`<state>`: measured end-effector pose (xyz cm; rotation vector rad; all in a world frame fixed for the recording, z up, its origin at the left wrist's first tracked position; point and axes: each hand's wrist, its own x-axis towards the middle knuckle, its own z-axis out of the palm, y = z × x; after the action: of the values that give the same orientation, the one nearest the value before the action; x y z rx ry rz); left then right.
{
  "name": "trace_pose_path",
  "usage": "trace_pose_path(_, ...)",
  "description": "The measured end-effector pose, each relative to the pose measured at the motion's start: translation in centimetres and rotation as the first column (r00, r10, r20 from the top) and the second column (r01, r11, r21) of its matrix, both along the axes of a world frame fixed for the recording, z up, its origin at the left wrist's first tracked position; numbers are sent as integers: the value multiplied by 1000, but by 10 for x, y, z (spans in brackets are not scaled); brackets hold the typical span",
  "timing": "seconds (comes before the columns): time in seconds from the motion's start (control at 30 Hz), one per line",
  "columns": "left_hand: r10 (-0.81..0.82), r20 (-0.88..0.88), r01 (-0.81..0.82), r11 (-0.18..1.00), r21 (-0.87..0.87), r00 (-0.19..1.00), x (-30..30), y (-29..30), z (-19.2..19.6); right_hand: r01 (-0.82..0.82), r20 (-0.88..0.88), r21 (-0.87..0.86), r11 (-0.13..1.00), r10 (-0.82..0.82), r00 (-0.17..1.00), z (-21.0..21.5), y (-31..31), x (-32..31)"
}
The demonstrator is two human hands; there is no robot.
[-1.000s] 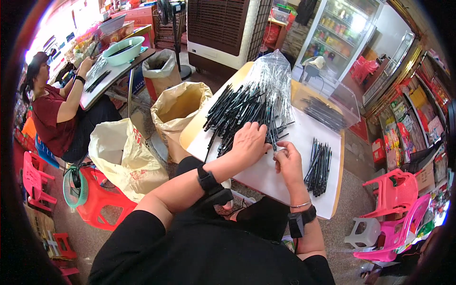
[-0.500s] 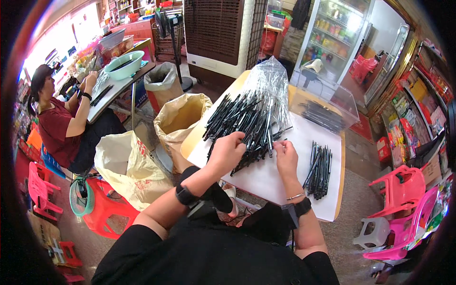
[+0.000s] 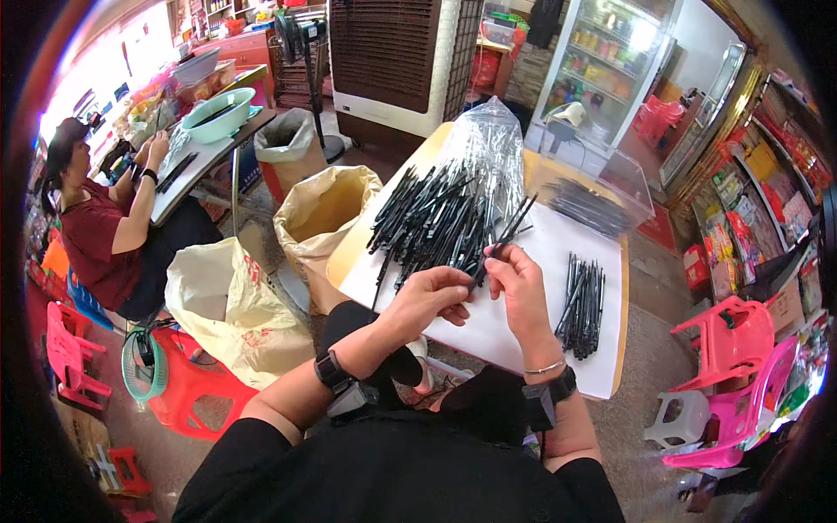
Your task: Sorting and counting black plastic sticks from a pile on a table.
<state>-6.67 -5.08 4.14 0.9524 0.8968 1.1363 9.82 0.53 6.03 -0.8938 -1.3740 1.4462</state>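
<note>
Since the earlier frame my hands have lifted off the pile and come together above the near edge of the white sheet (image 3: 558,261). My left hand (image 3: 433,299) and my right hand (image 3: 516,288) now close on the same thin black stick (image 3: 501,244), which runs up and to the right from between my fingertips, its far end free in the air. Both grips are pinches on that stick; the rest of the fingers curl loosely.

Packages and coverings, by position:
- A clear plastic bag (image 3: 493,144), crinkled and glossy, lies at the far end of the table, mouth toward the big pile of black sticks (image 3: 432,222) that fans out of it.
- A clear rigid plastic box (image 3: 602,196) stands at the far right corner and holds more dark sticks.
- A tan woven sack (image 3: 323,213), open at the top, stands just left of the table; a pale yellow plastic bag (image 3: 222,309) with a red print slumps beside it on the floor.
- Coloured goods packets (image 3: 741,209) line the shelves at the right rim; detail is too small to tell.

Materials and shapes: the table (image 3: 623,349) shows a rounded yellow wooden edge under the smooth sheet. A small sorted bundle of black sticks (image 3: 582,301) lies parallel just right of my right hand, apart from it. Red and pink moulded plastic chairs (image 3: 728,344) stand to the right.
</note>
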Motion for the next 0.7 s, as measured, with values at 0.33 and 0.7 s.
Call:
trace_pose_path(0.33,-96,106,103,993,-63,990,43,36,-13,111,-114,-89,990,-120,986,5,-6,37)
trace_pose_path(0.7,-12,6,12,999,49,1000,62,55,-31,323,221,43,945,-325,920,-4,35,51)
